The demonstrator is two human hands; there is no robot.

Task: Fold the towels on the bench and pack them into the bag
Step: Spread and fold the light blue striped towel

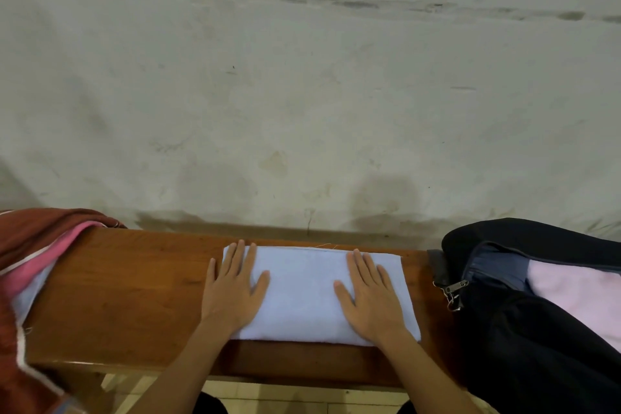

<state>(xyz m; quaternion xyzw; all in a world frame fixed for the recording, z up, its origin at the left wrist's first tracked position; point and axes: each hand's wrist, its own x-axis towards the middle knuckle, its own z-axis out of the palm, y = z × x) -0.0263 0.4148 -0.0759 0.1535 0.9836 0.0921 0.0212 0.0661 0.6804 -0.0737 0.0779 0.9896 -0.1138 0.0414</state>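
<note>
A stained pale wall (302, 94) rises right behind the wooden desk (134, 296), whose bare brown top lies open between a heap of red, pink and pale towels (37, 265) draped over its left end and the folded light blue towel (302, 292) at its middle. The dark bag (524, 329) sits at the right end, unzipped, a pink towel (578, 292) inside; no writing is readable anywhere. The blue towel's long axis runs left to right along the desk, its far edge near the wall, and the left hand (235, 289) and right hand (369, 296) press flat on its ends, fingers straight and spread.
</note>
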